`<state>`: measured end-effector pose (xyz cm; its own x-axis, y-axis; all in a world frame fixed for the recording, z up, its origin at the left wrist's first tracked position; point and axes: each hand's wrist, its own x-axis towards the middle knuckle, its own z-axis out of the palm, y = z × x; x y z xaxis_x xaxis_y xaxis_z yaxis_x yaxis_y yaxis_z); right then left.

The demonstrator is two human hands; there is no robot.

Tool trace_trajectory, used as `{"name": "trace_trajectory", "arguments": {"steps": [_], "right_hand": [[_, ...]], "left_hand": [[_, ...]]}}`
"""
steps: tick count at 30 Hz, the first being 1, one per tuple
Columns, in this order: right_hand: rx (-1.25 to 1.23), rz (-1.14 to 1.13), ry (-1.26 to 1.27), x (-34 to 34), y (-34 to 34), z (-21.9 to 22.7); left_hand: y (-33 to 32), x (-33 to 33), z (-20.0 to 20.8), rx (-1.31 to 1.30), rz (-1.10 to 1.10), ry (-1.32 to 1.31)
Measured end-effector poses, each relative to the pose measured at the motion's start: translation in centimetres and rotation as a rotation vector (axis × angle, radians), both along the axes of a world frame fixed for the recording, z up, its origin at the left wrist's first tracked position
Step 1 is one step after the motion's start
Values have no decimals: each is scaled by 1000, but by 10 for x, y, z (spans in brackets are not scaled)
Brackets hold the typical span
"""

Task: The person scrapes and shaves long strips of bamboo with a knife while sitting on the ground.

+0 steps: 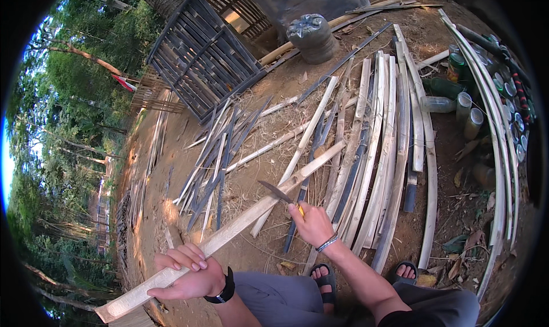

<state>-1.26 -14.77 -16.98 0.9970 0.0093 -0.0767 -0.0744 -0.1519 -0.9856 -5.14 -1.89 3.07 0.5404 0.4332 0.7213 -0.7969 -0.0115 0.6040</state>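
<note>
A long pale split-bamboo slat (237,223) runs from the lower left up toward the middle. My left hand (191,274) is closed around its lower part, with the thumb on the near side and the fingers over the far side. My right hand (313,225) grips a knife by its yellow handle. The dark knife blade (273,190) lies across the slat, short of its far end. At this angle I cannot tell if the edge bites into the bamboo.
Many bamboo slats (374,155) lie side by side ahead of my feet. Darker strips (220,155) are strewn to the left. Beyond stand a slatted bamboo panel (206,55) and a large plastic container (313,40). Glass jars and bottles (439,104) lie at the right among dry leaves.
</note>
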Motion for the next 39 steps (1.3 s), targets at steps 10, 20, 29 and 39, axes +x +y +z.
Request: {"name": "trace_trajectory", "arguments": {"steps": [10, 20, 29, 39], "right_hand": [[36, 52, 38, -1, -1, -2], [-12, 24, 18, 2, -8, 0], [-78, 0, -15, 0, -6, -4], [-75, 9, 47, 1, -12, -19]], "left_hand": [[1, 2, 0, 16, -15, 13], [-4, 1, -3, 33, -40, 6], [-1, -1, -2, 7, 5, 19], [-2, -7, -1, 33, -42, 1]]}}
